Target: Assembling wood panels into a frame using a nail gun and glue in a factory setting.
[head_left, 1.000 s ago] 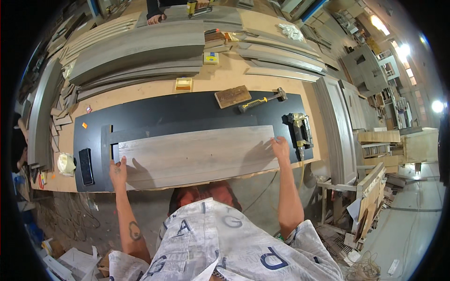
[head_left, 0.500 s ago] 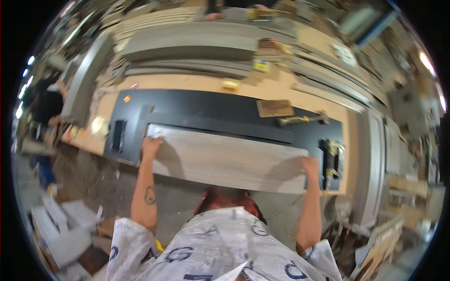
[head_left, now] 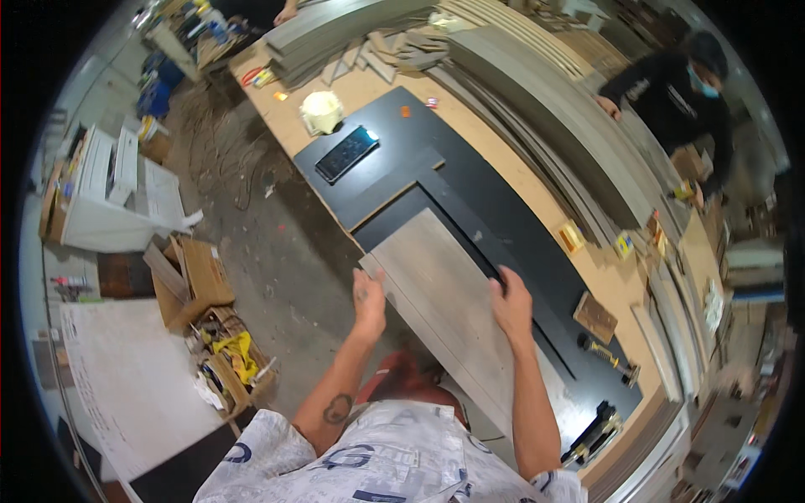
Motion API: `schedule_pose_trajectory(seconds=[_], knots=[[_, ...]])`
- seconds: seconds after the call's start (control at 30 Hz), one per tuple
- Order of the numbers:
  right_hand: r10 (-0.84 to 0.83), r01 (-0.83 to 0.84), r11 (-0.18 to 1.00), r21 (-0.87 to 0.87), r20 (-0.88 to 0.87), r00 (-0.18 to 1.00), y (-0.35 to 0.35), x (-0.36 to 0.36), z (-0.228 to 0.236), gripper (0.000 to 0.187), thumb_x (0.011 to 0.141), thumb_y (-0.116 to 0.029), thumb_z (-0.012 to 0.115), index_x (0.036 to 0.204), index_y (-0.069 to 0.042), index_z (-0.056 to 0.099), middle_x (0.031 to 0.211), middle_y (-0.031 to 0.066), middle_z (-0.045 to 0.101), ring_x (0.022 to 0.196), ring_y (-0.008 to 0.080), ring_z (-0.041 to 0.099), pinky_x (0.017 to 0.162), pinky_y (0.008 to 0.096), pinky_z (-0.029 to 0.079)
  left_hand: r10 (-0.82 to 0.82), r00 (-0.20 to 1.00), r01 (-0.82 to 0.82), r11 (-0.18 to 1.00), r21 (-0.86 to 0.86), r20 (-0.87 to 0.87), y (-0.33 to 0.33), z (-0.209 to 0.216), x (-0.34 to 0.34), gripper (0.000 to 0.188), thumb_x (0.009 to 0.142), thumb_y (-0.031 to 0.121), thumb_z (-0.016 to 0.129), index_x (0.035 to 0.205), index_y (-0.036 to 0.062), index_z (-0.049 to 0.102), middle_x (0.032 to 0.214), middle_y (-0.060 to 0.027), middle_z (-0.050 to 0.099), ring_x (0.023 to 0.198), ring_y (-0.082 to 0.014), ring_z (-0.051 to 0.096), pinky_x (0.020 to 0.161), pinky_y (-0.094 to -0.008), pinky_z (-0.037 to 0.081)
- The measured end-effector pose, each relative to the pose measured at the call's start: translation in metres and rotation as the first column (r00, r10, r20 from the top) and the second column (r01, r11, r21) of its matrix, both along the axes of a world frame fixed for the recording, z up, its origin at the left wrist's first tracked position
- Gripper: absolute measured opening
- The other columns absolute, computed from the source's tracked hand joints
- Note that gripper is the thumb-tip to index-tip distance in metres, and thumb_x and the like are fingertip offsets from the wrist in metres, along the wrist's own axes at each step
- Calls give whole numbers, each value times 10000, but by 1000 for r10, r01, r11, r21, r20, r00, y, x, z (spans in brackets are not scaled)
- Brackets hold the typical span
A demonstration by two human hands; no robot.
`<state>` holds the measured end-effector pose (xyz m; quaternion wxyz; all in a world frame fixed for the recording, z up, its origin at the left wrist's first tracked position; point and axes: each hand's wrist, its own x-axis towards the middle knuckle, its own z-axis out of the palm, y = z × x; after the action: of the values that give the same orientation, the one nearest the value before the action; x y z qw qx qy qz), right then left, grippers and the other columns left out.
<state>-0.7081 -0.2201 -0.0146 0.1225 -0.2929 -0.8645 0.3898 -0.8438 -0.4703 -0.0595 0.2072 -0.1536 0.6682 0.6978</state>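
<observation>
A phone [head_left: 345, 153] and a pale tape roll [head_left: 321, 111] are seen at upper centre on the black bench top [head_left: 470, 180]; a hammer [head_left: 605, 355] and wood block [head_left: 595, 317] lie at lower right; open floor is left along the bench's left edge; the grey plank [head_left: 436, 289], at centre, is run from upper left to lower right; its near edge is gripped by the left hand [head_left: 369, 295], its far edge by the right hand [head_left: 511, 303], fingers curled over.
</observation>
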Motion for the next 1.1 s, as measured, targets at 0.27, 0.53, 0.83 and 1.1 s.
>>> schedule_pose_trajectory(seconds=[0.27, 0.53, 0.83, 1.1], knots=[[257, -241, 954, -179, 71, 964, -16, -181, -14, 417, 898, -208, 601, 1250, 12, 565, 1209, 196, 643, 1098, 307, 635, 953, 367, 479, 185, 951, -228, 961, 158, 249, 12, 49, 4, 789, 966, 246, 549, 1495, -85, 66, 1568, -247, 179, 1456, -308, 202, 1173, -378, 170], [237, -214, 967, -135, 182, 954, -17, -192, -11, 350, 882, -151, 580, 1191, 13, 585, 1132, 187, 677, 1059, 304, 655, 926, 371, 492, 183, 930, -251, 950, 187, 320, 8, 49, -1, 777, 964, 203, 549, 1487, -102, 61, 1545, -300, 188, 1459, -307, 204, 1173, -340, 172], [263, -254, 964, -80, 148, 953, -14, -196, -16, 325, 858, -113, 573, 1150, 21, 616, 1090, 170, 698, 1035, 290, 670, 909, 354, 507, 171, 946, -227, 955, 188, 275, 3, 33, -2, 852, 945, 261, 579, 1463, -149, 43, 1545, -303, 183, 1461, -306, 197, 1176, -339, 160], [307, -291, 944, -158, 88, 948, 10, -146, -19, 398, 857, -174, 576, 1211, 9, 581, 1175, 208, 653, 1098, 333, 632, 948, 378, 485, 101, 949, -165, 967, 196, 299, 8, 12, 22, 781, 921, 256, 620, 1495, -43, 182, 1492, -139, 342, 1309, -157, 389, 1059, -277, 317]])
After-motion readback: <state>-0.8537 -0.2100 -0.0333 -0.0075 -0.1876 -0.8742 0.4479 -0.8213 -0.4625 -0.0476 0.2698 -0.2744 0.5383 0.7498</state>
